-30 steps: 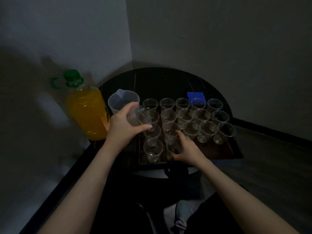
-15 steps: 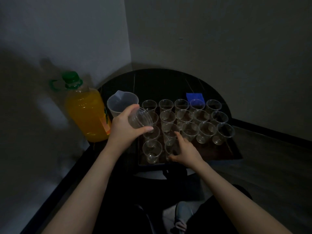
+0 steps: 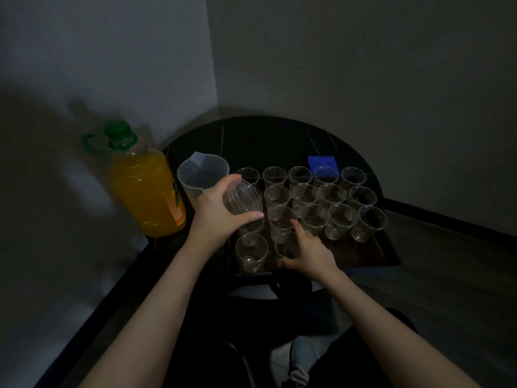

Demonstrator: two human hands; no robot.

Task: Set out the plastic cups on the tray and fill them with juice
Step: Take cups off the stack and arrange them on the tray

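Observation:
Several clear plastic cups [image 3: 341, 219] stand upright and empty in rows on a dark tray [image 3: 383, 256]. My left hand [image 3: 218, 217] grips a stack of nested clear cups [image 3: 242, 198], held on its side above the tray's left part. My right hand [image 3: 310, 252] holds a single cup [image 3: 285, 243] standing in the tray's front row, thumb in front and fingers behind it. Another front-row cup [image 3: 251, 252] stands just left of it. The big bottle of orange juice [image 3: 145, 189] with a green cap stands at the left.
A translucent measuring jug [image 3: 202, 175] stands between the bottle and the tray. A blue square object [image 3: 321, 163] lies behind the back row of cups. The dark round table [image 3: 265, 138] sits in a wall corner. My legs and a shoe [image 3: 300, 359] show below.
Almost nothing has moved. My right hand stays on the front-row cup and my left hand keeps the cup stack in the same place above the tray.

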